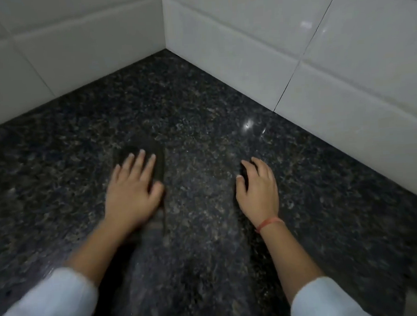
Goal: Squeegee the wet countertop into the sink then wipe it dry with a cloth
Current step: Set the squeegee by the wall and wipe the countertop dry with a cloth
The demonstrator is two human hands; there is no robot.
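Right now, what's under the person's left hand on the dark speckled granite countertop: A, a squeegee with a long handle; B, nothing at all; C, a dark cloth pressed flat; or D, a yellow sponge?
C: the left hand lies flat, fingers spread, on a dark cloth whose edges show past the fingertips on the dark speckled granite countertop.

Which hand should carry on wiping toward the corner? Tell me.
Left. The left hand already lies flat on the dark cloth, fingers pointing toward the corner of the countertop. The right hand rests on bare stone with no cloth under it.
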